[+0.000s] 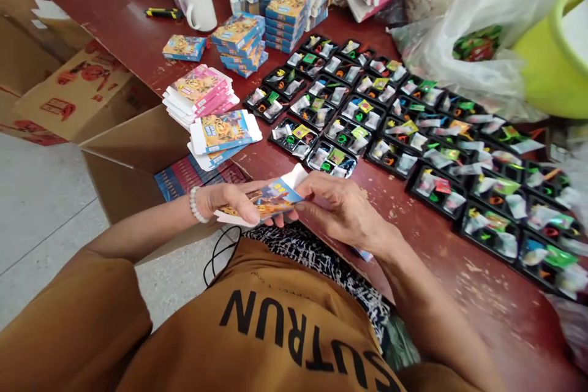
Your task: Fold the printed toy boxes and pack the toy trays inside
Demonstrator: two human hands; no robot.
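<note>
A small blue printed carton with white end flaps is held between my two hands, in front of my body. My left hand, with a beaded bracelet at the wrist, grips it with the thumb on top. Fingers of my right hand are closed at its right end, by the raised white flap. Just beyond lie flat blue cartons with white flaps and a pile of pink cartons. Black trays filled with small coloured items and packets spread across the table to the right.
Stacks of closed blue boxes stand further back, near a white mug and a yellow-black cutter. An open cardboard box sits left of the table. A lime-green bucket and plastic bag are at right.
</note>
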